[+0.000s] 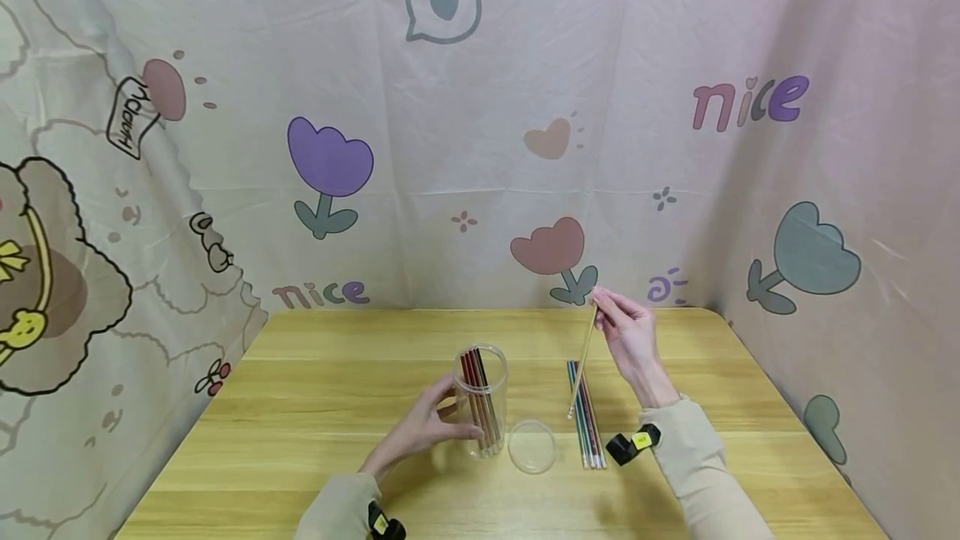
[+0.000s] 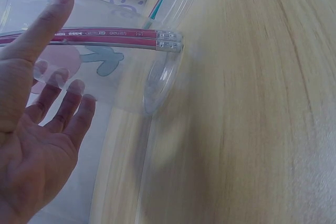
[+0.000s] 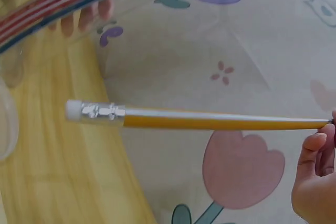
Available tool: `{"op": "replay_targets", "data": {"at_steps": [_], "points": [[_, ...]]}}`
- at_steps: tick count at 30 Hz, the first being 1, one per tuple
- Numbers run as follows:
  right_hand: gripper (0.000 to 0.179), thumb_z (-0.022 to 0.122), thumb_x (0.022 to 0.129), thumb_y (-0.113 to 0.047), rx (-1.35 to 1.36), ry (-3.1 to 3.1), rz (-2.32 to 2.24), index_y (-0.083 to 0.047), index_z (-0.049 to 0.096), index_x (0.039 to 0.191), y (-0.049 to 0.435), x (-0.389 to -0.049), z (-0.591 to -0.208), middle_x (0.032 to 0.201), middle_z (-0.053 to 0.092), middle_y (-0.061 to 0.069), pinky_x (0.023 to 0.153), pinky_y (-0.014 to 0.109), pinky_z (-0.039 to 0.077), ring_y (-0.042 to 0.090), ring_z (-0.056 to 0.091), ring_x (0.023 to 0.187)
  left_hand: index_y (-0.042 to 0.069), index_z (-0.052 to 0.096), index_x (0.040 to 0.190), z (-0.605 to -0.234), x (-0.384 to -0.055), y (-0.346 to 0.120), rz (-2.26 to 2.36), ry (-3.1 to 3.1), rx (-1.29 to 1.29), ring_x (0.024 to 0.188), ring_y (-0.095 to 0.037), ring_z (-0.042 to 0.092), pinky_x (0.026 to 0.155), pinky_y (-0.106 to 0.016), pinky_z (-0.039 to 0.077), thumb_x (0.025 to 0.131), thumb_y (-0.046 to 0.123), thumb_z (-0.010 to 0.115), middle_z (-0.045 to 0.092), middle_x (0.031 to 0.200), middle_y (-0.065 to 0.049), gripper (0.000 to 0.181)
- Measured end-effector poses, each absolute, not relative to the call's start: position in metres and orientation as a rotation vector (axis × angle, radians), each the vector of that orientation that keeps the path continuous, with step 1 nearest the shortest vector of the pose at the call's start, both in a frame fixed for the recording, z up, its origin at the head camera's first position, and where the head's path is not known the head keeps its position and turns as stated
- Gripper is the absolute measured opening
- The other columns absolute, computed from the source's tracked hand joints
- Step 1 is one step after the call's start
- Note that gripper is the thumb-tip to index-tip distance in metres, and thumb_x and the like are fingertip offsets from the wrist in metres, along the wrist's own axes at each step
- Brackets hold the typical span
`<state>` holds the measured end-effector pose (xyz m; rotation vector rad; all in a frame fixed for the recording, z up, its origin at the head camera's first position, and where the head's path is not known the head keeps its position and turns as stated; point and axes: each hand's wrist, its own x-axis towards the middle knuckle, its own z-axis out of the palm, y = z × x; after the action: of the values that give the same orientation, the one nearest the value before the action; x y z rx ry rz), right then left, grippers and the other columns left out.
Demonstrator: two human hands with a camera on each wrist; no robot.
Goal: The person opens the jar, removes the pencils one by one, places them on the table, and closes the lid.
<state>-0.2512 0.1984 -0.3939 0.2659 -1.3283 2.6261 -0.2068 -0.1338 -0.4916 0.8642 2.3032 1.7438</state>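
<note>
"Head view: what do the person's hands hold?"

"The left hand [image 1: 427,422] curls thumb and fingers round the side of a clear cup [image 1: 498,411], likely to steady it upright on the table [image 1: 262,423]. The right hand [image 1: 628,336] pinches a yellow pencil [image 1: 584,359] near its upper end."

"Why up there?"

"Probably to leave the eraser end free below; it hangs lowest, over the loose pencils [image 1: 588,436], to the right of the cup."

"And those loose ones?"

"They lie side by side, perhaps bundled for easy picking. A round clear lid [image 1: 532,447] lies flat between them and the cup, which leaves the mouth uncovered."

"How many of each?"

"One cup, one lid, one yellow pencil in hand. Several stand as cup pencils [image 1: 480,402], eraser ends down, and several lie loose; both groups overlap too much to count exactly."
</note>
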Motion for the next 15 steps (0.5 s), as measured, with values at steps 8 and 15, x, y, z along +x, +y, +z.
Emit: {"op": "replay_targets", "data": {"at_steps": [8, 15], "points": [[0.025, 0.060, 0.098, 0.001, 0.205, -1.572, 2.596, -0.012, 0.081, 0.095, 0.209, -0.255, -0.407, 0.085, 0.076, -0.001, 0.058, 0.013, 0.050, 0.005, 0.058, 0.069, 0.013, 0.052, 0.141, -0.492, -0.207, -0.134, 1.740, 2.308, 0.868, 0.134, -0.043, 0.049, 0.113, -0.059, 0.046, 0.078, 0.014, 0.086, 0.054, 0.143, -0.017, 0.072], [0.028, 0.058, 0.099, 0.000, 0.125, -1.717, 2.584, -0.016, 0.080, 0.093, 0.218, -0.259, -0.420, 0.083, 0.074, -0.003, 0.058, 0.013, 0.048, 0.005, 0.057, 0.068, 0.015, 0.050, 0.143, -0.491, -0.207, -0.134, 1.747, 2.290, 0.882, 0.137, -0.041, 0.048, 0.115, -0.055, 0.045, 0.078, 0.015, 0.086, 0.054, 0.145, -0.013, 0.074]]}}
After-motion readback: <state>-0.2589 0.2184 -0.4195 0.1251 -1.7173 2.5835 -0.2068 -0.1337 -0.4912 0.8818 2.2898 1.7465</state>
